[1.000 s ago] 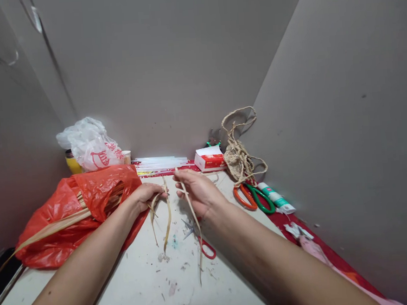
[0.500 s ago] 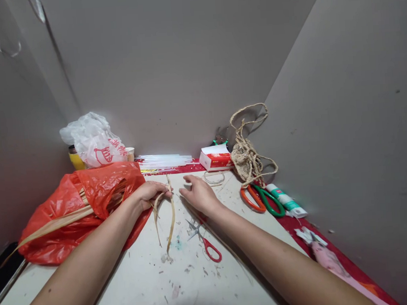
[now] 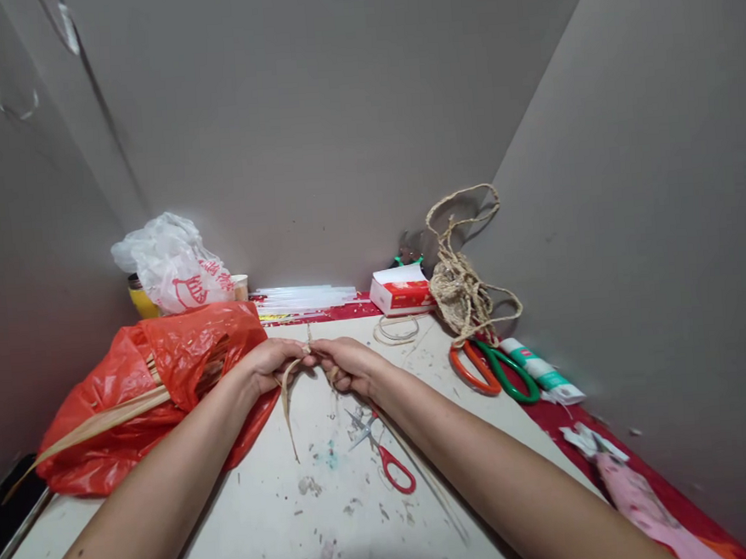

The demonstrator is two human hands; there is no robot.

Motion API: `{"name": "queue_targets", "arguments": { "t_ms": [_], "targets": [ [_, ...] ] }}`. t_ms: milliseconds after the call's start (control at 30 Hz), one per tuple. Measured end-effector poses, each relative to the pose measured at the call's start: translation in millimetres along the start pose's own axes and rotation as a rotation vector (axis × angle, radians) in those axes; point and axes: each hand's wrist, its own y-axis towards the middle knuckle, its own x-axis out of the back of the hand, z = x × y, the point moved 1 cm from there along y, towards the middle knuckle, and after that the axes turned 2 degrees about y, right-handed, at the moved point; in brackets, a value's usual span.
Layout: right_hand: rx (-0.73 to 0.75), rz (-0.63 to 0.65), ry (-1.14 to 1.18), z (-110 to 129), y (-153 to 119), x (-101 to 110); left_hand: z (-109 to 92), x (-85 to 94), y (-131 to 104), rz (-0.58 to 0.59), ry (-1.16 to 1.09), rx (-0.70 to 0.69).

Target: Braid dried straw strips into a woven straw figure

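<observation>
From where I stood, both hands met over the white table [image 3: 256, 526], fingertips almost touching. The left hand [image 3: 270, 363] pinched the braided end of some dried plant strips [image 3: 287, 409] between thumb and forefinger. One strip hung in a curve below it, above the tabletop. The right hand [image 3: 352, 364] had its thumb and forefinger closed at that same end, its other fingers curled in around a bit of strip; how tightly they gripped, I couldn't tell. More thin strip showed along the right forearm's inner edge.

Small red-handled scissors [image 3: 396, 472] lay just below the right hand, blades parted, among scattered scraps. Beside the left forearm slumped a red plastic bag [image 3: 97, 448], with more strips poking out. Toward the back wall sat pale translucent sticks [image 3: 307, 298], a red-and-white box [image 3: 400, 295] and a tangled heap of braided cord [image 3: 460, 299].
</observation>
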Motion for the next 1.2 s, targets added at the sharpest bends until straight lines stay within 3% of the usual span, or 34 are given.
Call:
{"name": "queue_targets", "arguments": {
  "t_ms": [100, 200, 367, 567, 667, 767, 900, 1033, 1200],
  "targets": [
    [0.043, -0.043, -0.146, 0, 2, 3, 0, 0.9, 1, 0.005, 0.013, -0.002],
    [0.041, 0.014, -0.221, 3, 0, 4, 0, 1.7, 1, 0.042, 0.026, -0.021],
    [0.044, 0.09, -0.25, 11, -4, 2, 0, 2.6, 1, 0.034, 0.014, -0.028],
    [0.009, 0.013, -0.243, 10, 2, 4, 2, 3.3, 4, 0.003, 0.031, -0.014],
    [-0.012, 0.042, -0.238, 10, 1, 5, 2, 2.8, 3, 0.002, 0.087, -0.016],
    [0.01, 0.033, -0.265, 9, 1, 3, 1, 0.2, 1, -0.034, 0.209, -0.047],
    [0.07, -0.069, -0.286, 4, 6, -1, -3, 1.7, -2, -0.189, 0.495, -0.097],
    [0.108, -0.117, -0.271, -1, 11, -1, -10, 5.6, -6, -0.245, 0.759, -0.263],
    [0.112, -0.093, -0.201, 0, 9, 2, -9, -13.1, -16, -0.284, 1.036, -0.359]
  ]
}}
